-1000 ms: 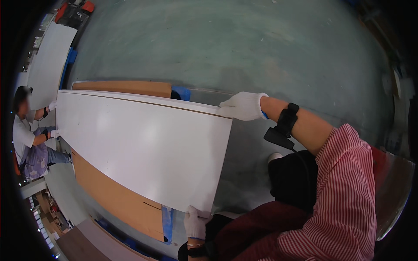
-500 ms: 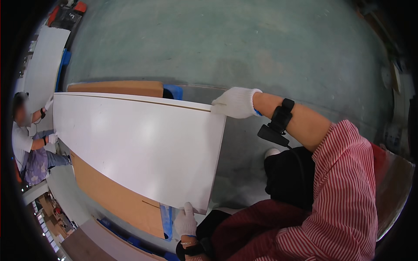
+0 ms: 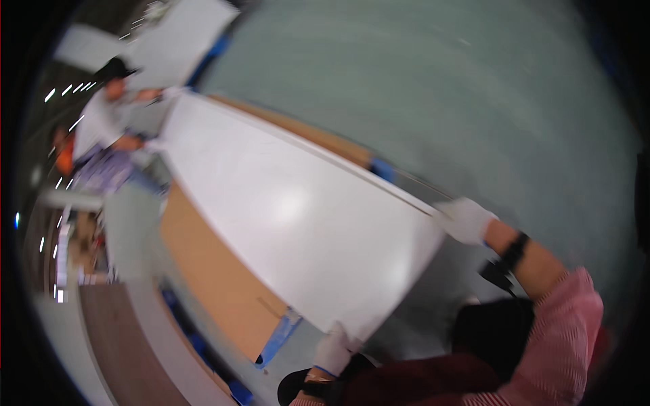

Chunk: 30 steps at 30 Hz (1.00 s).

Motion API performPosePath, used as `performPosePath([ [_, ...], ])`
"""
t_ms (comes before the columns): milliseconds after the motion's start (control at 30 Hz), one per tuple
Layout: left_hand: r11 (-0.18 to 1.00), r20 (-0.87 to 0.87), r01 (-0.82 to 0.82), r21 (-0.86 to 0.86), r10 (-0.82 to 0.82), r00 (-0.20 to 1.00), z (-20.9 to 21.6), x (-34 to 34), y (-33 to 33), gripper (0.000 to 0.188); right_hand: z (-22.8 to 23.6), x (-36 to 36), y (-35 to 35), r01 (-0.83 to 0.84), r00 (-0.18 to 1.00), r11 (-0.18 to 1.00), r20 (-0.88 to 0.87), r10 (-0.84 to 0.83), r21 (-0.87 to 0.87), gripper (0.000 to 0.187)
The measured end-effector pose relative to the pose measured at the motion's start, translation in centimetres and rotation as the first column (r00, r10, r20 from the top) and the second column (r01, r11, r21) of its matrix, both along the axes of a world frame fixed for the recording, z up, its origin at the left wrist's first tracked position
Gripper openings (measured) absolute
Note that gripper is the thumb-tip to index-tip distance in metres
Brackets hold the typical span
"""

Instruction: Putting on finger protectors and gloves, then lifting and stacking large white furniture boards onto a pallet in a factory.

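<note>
A long white panel [image 3: 284, 196] with a groove along one long edge stretches from me to a co-worker. My right hand [image 3: 464, 220], in a white knit glove, is closed around its near corner on the grooved side. At the other near corner my left hand [image 3: 335, 348], gloved alike, grips the edge with its thumb on top. The fingers beneath the panel are hidden. The co-worker [image 3: 101, 128], in a light shirt and black cap, has both gloved hands at the far end.
Beneath the panel lies brown cardboard [image 3: 213, 271] on a blue support [image 3: 279, 338]. Brown and pale boards [image 3: 128, 338] are stacked at lower left. Another white board [image 3: 179, 44] is at the far upper left. Green-grey floor [image 3: 433, 95] spreads along the right side.
My view has swung, blurring the picture; the panel now slants more steeply and the scene sits further right. Both my hands keep hold of the panel, as does the co-worker.
</note>
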State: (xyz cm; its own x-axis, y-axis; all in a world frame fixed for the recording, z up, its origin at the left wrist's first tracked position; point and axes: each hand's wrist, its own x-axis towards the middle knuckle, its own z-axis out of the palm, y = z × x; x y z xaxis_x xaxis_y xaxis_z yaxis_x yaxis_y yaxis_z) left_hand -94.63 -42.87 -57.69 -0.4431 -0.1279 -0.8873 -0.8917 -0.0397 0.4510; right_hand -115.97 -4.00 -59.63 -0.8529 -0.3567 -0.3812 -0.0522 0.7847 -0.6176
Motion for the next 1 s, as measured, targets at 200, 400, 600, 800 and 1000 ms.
performPosePath([
  [200, 0.990, -0.011, 0.090, -0.106, -0.091, 0.996, -0.8, 0.3, 2.0, 0.053, 1.2, -0.3, 1.5, 0.013, 0.999, 1.000, 0.045, -0.012, -0.019, 0.041],
  [400, 0.992, 0.033, 0.121, -0.041, -0.120, 0.992, -1.1, -0.2, 1.9, 0.061, 0.4, -1.3, 3.1, 0.026, 0.974, 1.000, 0.224, -0.028, 0.012, 0.042],
  [600, 0.967, -0.029, 0.245, -0.072, -0.247, 0.969, -2.5, 0.7, 0.6, 0.070, 4.8, 0.2, 1.1, -0.182, 0.982, 0.935, 0.113, 0.154, 0.305, 0.044],
  [800, 0.842, 0.143, 0.466, -0.272, -0.443, 0.885, 3.7, -0.4, -1.0, 0.077, 21.4, 4.4, -1.4, 0.037, 0.998, 0.971, 0.036, -0.047, 0.236, 0.054],
  [1000, 0.733, -0.050, 0.609, -0.304, -0.650, 0.758, 17.4, -0.7, -7.1, 0.081, 32.0, 14.0, -3.3, 0.121, 0.992, 0.977, -0.058, -0.113, 0.175, 0.047],
])
